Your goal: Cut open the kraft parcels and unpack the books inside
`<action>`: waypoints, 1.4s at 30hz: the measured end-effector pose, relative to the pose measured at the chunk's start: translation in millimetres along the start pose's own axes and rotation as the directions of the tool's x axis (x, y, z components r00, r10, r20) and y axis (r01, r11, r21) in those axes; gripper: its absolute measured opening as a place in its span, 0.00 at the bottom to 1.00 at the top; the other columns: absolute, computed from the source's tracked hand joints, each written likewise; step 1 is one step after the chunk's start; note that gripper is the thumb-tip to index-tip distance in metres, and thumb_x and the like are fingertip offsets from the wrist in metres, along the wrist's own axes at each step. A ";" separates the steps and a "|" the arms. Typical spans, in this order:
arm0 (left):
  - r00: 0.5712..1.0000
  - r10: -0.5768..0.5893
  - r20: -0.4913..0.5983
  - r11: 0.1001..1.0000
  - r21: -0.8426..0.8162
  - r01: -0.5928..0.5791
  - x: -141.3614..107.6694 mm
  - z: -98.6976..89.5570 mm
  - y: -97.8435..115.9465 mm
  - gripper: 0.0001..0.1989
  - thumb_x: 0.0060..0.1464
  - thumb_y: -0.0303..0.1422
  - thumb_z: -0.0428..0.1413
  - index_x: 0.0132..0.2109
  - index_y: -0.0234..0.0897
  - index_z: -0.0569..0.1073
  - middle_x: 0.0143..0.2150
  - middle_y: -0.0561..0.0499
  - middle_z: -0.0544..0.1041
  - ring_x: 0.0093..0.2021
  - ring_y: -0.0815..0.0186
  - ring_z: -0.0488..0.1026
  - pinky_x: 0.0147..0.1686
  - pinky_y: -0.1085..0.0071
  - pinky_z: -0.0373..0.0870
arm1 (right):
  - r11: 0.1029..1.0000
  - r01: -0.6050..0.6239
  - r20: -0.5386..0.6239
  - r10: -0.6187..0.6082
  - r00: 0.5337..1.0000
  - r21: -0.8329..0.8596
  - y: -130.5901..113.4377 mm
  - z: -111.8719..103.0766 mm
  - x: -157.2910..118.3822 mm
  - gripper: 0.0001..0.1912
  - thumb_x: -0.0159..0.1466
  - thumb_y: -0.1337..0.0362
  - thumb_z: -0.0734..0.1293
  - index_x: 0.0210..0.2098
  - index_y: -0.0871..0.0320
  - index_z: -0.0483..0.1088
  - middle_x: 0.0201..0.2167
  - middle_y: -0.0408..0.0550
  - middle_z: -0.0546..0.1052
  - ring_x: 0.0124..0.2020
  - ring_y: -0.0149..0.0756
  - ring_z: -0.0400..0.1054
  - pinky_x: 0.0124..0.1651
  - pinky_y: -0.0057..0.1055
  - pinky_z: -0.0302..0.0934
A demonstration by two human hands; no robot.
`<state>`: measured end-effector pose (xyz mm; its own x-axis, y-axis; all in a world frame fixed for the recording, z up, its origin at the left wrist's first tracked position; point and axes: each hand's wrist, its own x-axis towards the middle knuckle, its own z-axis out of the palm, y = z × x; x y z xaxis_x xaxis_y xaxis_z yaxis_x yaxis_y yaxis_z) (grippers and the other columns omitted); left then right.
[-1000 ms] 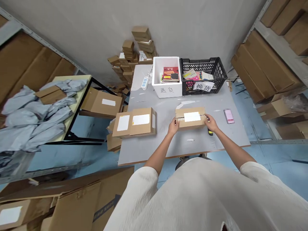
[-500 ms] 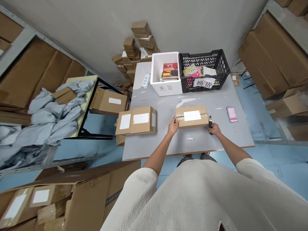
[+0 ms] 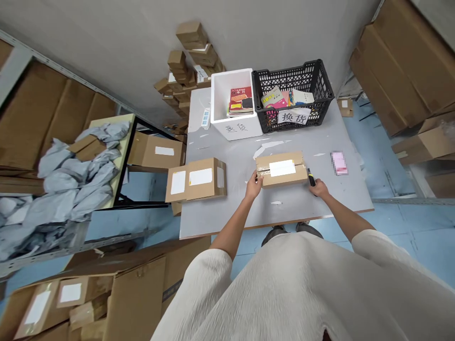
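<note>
A taped cardboard box (image 3: 282, 180) with a white label lies on the grey table (image 3: 227, 215). At its left end my left hand (image 3: 253, 186) grips the near corner, thumb on top and fingers at the side. My right hand (image 3: 319, 188), beside the box's right end, is closed around a black and yellow utility knife (image 3: 312, 179), whose tip points away from me. Whether the right hand also touches the box cannot be made out.
Two labelled boxes (image 3: 201, 190) sit at the table's left. Behind stand a white foam bin (image 3: 237, 129) and a black crate (image 3: 293, 124) with books, plus a power strip (image 3: 205, 118). A pink item (image 3: 339, 163) lies right. Grey parcels (image 3: 71, 182) fill a side shelf.
The camera view has shifted slightly. The knife in my right hand is tilted more to the left at its tip. My left hand keeps its grip on the box corner.
</note>
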<state>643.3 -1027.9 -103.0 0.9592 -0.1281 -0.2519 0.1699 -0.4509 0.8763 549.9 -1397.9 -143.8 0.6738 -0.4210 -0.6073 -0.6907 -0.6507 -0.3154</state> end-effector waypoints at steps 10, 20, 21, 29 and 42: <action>0.995 0.076 0.068 0.997 -0.025 -0.075 13.0 34.1 10.1 0.30 0.72 0.42 0.54 0.77 0.44 0.67 0.63 0.43 0.82 0.58 0.54 0.82 0.62 0.55 0.76 | 0.830 0.050 -0.138 0.032 0.990 0.555 25.5 -96.7 -17.4 0.11 0.73 0.57 0.63 0.38 0.56 0.71 0.38 0.50 0.80 0.30 0.33 0.75 0.26 0.25 0.68; 0.874 0.482 0.058 0.765 0.458 -0.452 -23.3 34.8 26.5 0.21 0.72 0.31 0.51 0.67 0.42 0.74 0.69 0.38 0.75 0.69 0.47 0.70 0.66 0.49 0.67 | 0.764 0.643 -0.231 -0.617 0.753 0.055 -58.5 -135.9 -58.4 0.20 0.75 0.51 0.66 0.59 0.53 0.78 0.45 0.51 0.85 0.41 0.43 0.81 0.47 0.37 0.75; 0.860 0.500 0.104 0.730 0.483 -0.483 -27.2 34.9 28.5 0.20 0.73 0.30 0.51 0.67 0.43 0.75 0.68 0.38 0.76 0.69 0.48 0.70 0.66 0.50 0.67 | 0.715 0.698 -0.198 -0.691 0.695 -0.045 -73.7 -131.9 -61.7 0.18 0.75 0.53 0.66 0.58 0.54 0.79 0.50 0.53 0.86 0.48 0.46 0.81 0.53 0.39 0.74; 0.864 0.477 0.162 0.696 0.530 -0.484 -33.0 35.6 35.7 0.20 0.75 0.31 0.50 0.66 0.46 0.78 0.69 0.40 0.77 0.70 0.49 0.69 0.64 0.51 0.67 | 0.516 0.683 0.129 -0.742 0.658 -0.516 -167.2 -99.7 -82.9 0.19 0.79 0.59 0.63 0.62 0.53 0.80 0.59 0.54 0.82 0.58 0.48 0.77 0.55 0.35 0.68; 0.876 0.449 0.176 0.732 0.489 -0.473 -32.0 35.0 39.5 0.20 0.75 0.31 0.50 0.65 0.48 0.79 0.68 0.41 0.76 0.68 0.49 0.67 0.62 0.51 0.66 | 0.458 0.635 0.178 -0.708 0.684 -0.622 -188.8 -98.7 -94.4 0.20 0.80 0.58 0.60 0.64 0.52 0.78 0.58 0.56 0.81 0.59 0.49 0.75 0.51 0.34 0.66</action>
<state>611.4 -1072.5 -74.7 0.8770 -0.4698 0.1006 -0.4401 -0.7018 0.5601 642.7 -1297.7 45.1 0.9030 0.2848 -0.3218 0.2750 -0.9584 -0.0765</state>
